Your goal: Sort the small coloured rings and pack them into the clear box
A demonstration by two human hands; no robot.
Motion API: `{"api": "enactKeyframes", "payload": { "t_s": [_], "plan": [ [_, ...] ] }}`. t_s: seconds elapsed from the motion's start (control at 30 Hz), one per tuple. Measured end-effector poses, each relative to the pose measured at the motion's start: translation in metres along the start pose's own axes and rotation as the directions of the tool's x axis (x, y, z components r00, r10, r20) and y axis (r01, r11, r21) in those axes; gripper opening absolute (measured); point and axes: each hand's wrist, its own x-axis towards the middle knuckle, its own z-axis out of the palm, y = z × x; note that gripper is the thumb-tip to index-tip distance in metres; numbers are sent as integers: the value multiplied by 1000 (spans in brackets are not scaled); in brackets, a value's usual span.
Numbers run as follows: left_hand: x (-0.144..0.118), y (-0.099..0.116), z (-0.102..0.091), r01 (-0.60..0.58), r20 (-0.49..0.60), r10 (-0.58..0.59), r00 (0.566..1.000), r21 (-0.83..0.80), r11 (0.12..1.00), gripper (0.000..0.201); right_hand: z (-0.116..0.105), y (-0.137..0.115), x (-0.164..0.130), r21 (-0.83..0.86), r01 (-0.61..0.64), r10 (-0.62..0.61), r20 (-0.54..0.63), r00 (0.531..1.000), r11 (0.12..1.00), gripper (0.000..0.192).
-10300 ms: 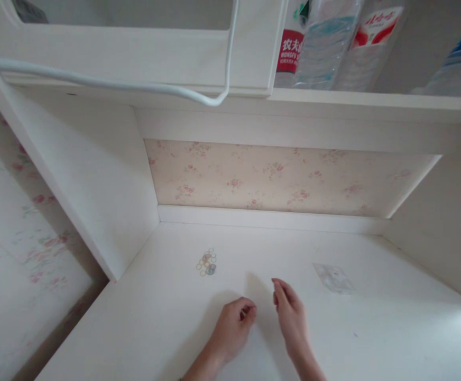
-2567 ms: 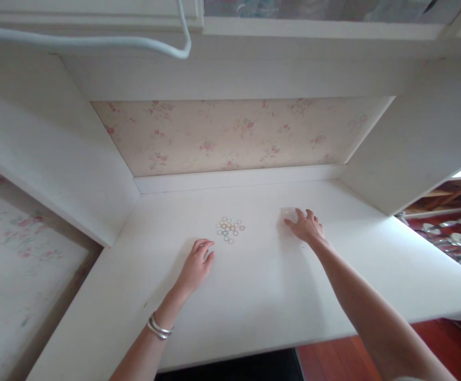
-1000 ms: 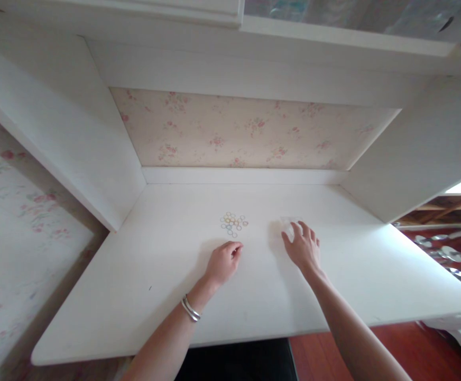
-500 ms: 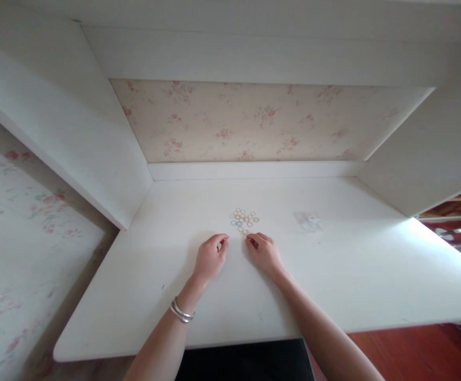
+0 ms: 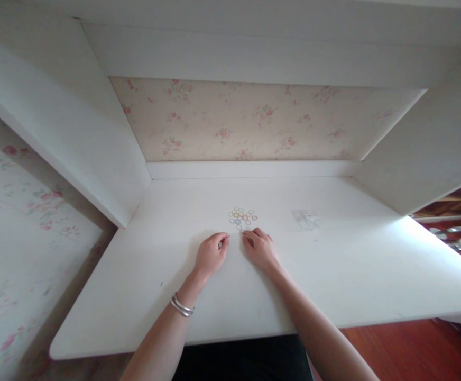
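Observation:
A small cluster of several thin coloured rings (image 5: 242,217) lies flat on the white desk (image 5: 167,296). My right hand (image 5: 260,250) rests palm down just in front of the cluster, its fingertips at the nearest rings; I cannot tell if they touch one. My left hand (image 5: 211,255), with a silver bangle on the wrist, lies on the desk to the left. Its fingers are curled, thumb against forefinger, and nothing shows between them. A small clear plastic bag (image 5: 305,218) lies flat to the right of the rings, away from both hands.
The desk sits in a white alcove with a side panel (image 5: 95,143) on the left, another on the right, and floral wallpaper (image 5: 246,119) at the back. A shelf overhangs above. Red wooden floor (image 5: 413,349) shows beyond the desk's front right edge.
One second ago my right hand was by the clear bag; it has moved left to the rings. My left hand has stayed near the cluster, shifting slightly.

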Motion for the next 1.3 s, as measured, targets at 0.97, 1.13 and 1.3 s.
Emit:
{"api": "enactKeyframes", "payload": {
  "t_s": [0.97, 1.13, 1.3],
  "plan": [
    [38, 21, 36, -60, 153, 32, 988, 176, 983, 24, 2, 27, 7, 323, -159, 234, -208, 950, 933, 31],
    [38, 19, 38, -95, 185, 56, 981, 208, 973, 18, 0, 30, 6, 388, -160, 262, -226, 938, 908, 32],
    [24, 10, 21, -139, 255, 95, 962, 162, 977, 18, -3, 27, 5, 380, -149, 236, -193, 952, 913, 30]
  ]
}}
